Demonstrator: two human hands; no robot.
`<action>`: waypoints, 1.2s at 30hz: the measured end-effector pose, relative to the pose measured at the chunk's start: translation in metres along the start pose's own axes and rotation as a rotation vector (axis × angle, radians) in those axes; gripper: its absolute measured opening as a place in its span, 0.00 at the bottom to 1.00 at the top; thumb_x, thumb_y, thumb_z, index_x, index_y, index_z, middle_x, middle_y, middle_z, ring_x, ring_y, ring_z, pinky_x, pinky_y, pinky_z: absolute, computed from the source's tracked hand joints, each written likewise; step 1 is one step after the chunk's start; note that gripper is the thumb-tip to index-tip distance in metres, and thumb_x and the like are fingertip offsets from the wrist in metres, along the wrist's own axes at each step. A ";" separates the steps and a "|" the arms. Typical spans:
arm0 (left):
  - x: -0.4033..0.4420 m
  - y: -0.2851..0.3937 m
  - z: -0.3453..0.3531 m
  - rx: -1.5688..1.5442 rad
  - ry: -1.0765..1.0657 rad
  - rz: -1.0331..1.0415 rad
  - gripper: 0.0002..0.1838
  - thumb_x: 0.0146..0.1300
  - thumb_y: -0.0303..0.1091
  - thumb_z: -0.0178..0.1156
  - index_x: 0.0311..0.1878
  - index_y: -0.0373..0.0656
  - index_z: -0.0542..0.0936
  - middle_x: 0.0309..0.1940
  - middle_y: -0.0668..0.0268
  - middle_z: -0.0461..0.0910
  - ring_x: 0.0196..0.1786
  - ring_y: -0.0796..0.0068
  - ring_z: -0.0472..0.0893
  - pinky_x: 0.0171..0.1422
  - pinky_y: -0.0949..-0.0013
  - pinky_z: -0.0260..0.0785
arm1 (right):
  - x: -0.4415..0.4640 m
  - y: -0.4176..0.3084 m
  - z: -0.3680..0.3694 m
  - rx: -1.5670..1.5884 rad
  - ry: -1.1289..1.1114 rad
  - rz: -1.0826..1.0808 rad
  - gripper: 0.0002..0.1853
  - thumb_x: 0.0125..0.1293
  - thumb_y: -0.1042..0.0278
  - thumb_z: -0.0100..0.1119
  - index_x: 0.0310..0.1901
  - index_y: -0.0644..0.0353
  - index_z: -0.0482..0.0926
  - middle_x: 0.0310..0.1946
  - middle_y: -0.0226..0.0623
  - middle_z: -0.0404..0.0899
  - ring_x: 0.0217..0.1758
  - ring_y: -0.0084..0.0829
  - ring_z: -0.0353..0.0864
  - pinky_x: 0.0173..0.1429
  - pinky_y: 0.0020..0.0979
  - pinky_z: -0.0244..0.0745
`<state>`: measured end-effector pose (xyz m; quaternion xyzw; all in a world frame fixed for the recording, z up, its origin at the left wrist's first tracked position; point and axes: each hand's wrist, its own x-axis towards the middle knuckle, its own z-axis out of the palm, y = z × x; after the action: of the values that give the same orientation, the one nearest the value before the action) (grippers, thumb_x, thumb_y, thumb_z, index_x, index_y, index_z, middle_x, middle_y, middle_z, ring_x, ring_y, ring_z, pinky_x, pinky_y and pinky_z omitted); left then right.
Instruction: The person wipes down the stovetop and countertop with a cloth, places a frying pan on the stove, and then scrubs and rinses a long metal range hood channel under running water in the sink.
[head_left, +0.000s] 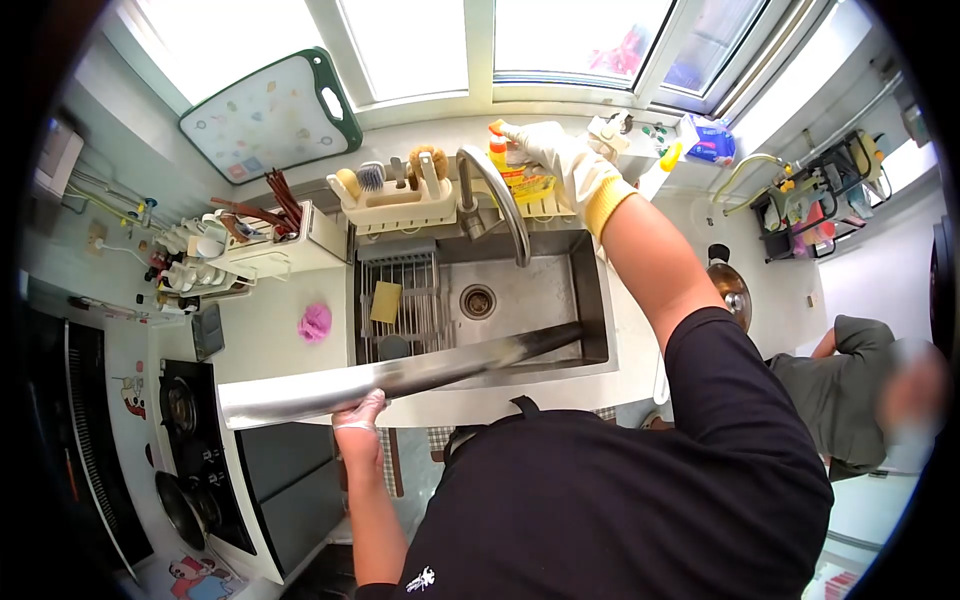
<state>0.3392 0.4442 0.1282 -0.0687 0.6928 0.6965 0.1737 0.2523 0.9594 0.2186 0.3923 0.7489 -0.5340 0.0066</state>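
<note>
My left hand (360,412), in a thin clear glove, is closed on the lower edge of a long metal panel (300,395). The panel slants across the front of the sink (590,345), its right end low inside the basin. My right hand (560,155) wears a white rubber glove with a yellow cuff. It reaches over the back of the sink, its fingers closed at the orange top of a yellow bottle (530,186); the glove hides part of the grip. The curved faucet (505,200) stands just left of that bottle.
A drying rack (430,300) holding a yellow sponge (386,301) sits in the sink's left side. A brush caddy (400,207) stands behind. A pink scrubber (315,322) lies on the left counter. Another person (835,390) is at right, near a metal pan (735,290).
</note>
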 end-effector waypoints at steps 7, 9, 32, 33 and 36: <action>0.008 0.001 -0.001 -0.016 -0.046 0.016 0.12 0.64 0.21 0.69 0.50 0.35 0.82 0.44 0.63 0.84 0.43 0.72 0.83 0.49 0.64 0.80 | 0.011 0.001 -0.001 0.012 -0.070 0.087 0.28 0.62 0.25 0.65 0.38 0.44 0.90 0.31 0.27 0.85 0.28 0.25 0.75 0.35 0.27 0.71; 0.009 0.003 0.000 -0.008 -0.050 0.011 0.12 0.64 0.21 0.69 0.50 0.35 0.83 0.44 0.63 0.84 0.43 0.72 0.84 0.49 0.64 0.80 | 0.010 0.000 0.000 0.042 -0.079 0.078 0.27 0.62 0.24 0.64 0.38 0.42 0.90 0.31 0.26 0.85 0.28 0.25 0.74 0.36 0.27 0.70; 0.021 -0.005 -0.013 -0.082 -0.094 -0.034 0.10 0.71 0.29 0.66 0.53 0.38 0.81 0.47 0.63 0.84 0.48 0.68 0.84 0.56 0.58 0.80 | -0.119 0.179 0.005 0.081 -0.132 -0.097 0.15 0.76 0.65 0.55 0.57 0.60 0.84 0.48 0.33 0.87 0.47 0.26 0.83 0.52 0.29 0.79; 0.022 -0.006 -0.014 -0.089 -0.080 -0.034 0.10 0.71 0.28 0.66 0.52 0.39 0.81 0.47 0.63 0.84 0.48 0.68 0.84 0.55 0.58 0.81 | -0.139 0.196 0.033 0.037 -0.136 -0.176 0.14 0.75 0.67 0.58 0.56 0.61 0.84 0.48 0.35 0.87 0.48 0.27 0.84 0.55 0.31 0.80; 0.025 0.001 -0.008 -0.084 -0.084 -0.034 0.08 0.72 0.27 0.64 0.52 0.39 0.81 0.47 0.63 0.84 0.48 0.68 0.84 0.55 0.57 0.82 | -0.185 0.192 0.130 -0.041 -0.026 -0.720 0.12 0.70 0.76 0.61 0.52 0.55 0.86 0.41 0.37 0.89 0.46 0.31 0.89 0.54 0.31 0.84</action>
<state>0.3141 0.4402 0.1203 -0.0585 0.6539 0.7241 0.2115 0.4418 0.7708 0.0898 0.0960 0.8496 -0.4918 -0.1646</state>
